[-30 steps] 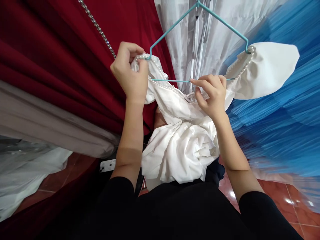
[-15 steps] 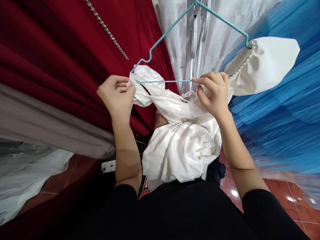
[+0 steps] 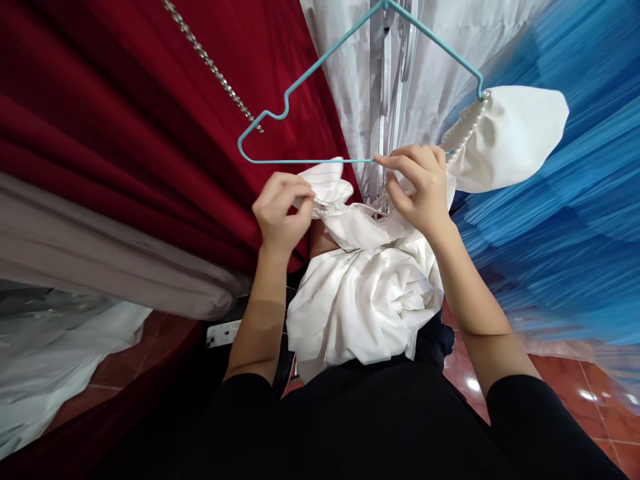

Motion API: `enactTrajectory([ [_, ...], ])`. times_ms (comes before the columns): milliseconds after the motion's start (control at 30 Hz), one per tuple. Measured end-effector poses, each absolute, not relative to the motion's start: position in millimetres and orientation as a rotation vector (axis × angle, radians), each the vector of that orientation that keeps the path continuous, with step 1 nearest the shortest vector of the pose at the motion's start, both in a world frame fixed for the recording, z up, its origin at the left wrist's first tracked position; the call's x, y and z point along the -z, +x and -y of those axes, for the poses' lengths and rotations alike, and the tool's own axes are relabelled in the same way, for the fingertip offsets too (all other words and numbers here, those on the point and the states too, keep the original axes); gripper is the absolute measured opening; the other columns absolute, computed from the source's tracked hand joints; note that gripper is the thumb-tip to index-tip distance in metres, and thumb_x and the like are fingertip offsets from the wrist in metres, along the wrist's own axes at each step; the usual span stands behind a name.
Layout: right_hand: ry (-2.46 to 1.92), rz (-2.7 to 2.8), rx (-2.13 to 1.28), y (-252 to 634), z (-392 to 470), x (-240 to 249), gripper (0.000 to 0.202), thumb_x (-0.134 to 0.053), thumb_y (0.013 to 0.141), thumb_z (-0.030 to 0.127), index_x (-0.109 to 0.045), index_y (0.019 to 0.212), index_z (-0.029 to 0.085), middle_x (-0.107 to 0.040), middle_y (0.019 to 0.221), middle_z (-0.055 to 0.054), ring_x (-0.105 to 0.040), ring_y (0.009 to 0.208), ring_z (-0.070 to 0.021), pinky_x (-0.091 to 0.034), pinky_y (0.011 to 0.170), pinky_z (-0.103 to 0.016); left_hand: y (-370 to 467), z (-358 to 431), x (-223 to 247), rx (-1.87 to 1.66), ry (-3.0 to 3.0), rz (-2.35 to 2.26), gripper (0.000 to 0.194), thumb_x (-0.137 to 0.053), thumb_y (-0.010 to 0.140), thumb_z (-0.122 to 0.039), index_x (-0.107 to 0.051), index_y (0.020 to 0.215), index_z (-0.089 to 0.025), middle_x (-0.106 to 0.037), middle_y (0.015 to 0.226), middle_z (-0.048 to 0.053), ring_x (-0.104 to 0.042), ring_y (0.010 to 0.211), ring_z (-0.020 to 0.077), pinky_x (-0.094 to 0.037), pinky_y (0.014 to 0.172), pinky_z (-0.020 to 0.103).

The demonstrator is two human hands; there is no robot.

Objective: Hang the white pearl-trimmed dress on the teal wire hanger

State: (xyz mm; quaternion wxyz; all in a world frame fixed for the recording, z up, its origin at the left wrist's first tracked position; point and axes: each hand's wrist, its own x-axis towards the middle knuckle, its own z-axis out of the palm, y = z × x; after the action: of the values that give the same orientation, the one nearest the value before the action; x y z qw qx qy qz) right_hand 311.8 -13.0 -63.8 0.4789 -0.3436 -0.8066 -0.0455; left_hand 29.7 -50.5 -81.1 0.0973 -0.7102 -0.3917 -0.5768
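Observation:
A white dress with pearl-beaded edges lies bunched against my body, its far right strap with a wide puffed piece looped over the right end of a light-blue hanger. My left hand pinches the pearl edge of the dress's left strap, below the hanger's lower bar and apart from it. The left end of the hanger is bare. My right hand is closed on the hanger's lower bar near its middle, with a fingertip along the bar. Part of the dress behind my right hand is hidden.
Red fabric with a beaded chain hangs at left, beside greyish cloth. White cloth hangs ahead; blue tulle is at right. A white phone lies by my left forearm. Red tiles cover the floor.
The left strap has come off the hanger's left end. My left hand has moved right and down with it. The hanger has shifted slightly left; my right hand keeps its hold.

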Motion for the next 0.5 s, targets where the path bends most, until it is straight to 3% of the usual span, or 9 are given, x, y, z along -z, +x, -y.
enactTrajectory([
  [133,-0.843,1.983,0.104,309,18,62,0.037,-0.049,0.104,0.023,-0.07,0.133,0.035,-0.072,0.117,-0.002,-0.068,0.11,-0.0248,-0.048,0.112,-0.057,78,52,76,1.77,-2.119,1.087,0.008,-0.07,0.093,-0.018,-0.069,0.091,-0.026,-0.075,0.101,0.003,-0.072,0.108,0.0279,-0.054,0.107,0.05],
  [233,-0.839,1.999,0.121,307,24,61,0.037,-0.05,0.105,0.027,-0.068,0.137,0.034,-0.073,0.121,-0.002,-0.069,0.113,-0.0246,-0.048,0.116,-0.058,102,47,62,1.741,-2.21,1.193,0.016,-0.067,0.093,-0.015,-0.07,0.102,-0.027,-0.075,0.117,0.004,-0.067,0.125,0.0302,-0.049,0.117,0.052],
  [333,-0.804,2.037,0.096,313,27,57,0.036,-0.052,0.106,0.032,-0.067,0.139,0.034,-0.073,0.127,-0.003,-0.069,0.12,-0.0266,-0.049,0.117,-0.059,110,40,50,1.679,-2.277,1.255,0.027,-0.065,0.088,-0.008,-0.069,0.108,-0.026,-0.077,0.112,0.003,-0.071,0.11,0.0262,-0.052,0.112,0.047],
  [500,-0.902,1.732,0.264,351,21,35,0.035,-0.061,0.105,0.041,-0.063,0.139,0.035,-0.067,0.142,-0.008,-0.058,0.143,-0.0341,-0.045,0.124,-0.064,106,35,46,1.656,-2.208,1.33,0.02,-0.065,0.084,-0.005,-0.068,0.092,-0.023,-0.075,0.098,0.001,-0.072,0.099,0.0247,-0.051,0.109,0.048],
])
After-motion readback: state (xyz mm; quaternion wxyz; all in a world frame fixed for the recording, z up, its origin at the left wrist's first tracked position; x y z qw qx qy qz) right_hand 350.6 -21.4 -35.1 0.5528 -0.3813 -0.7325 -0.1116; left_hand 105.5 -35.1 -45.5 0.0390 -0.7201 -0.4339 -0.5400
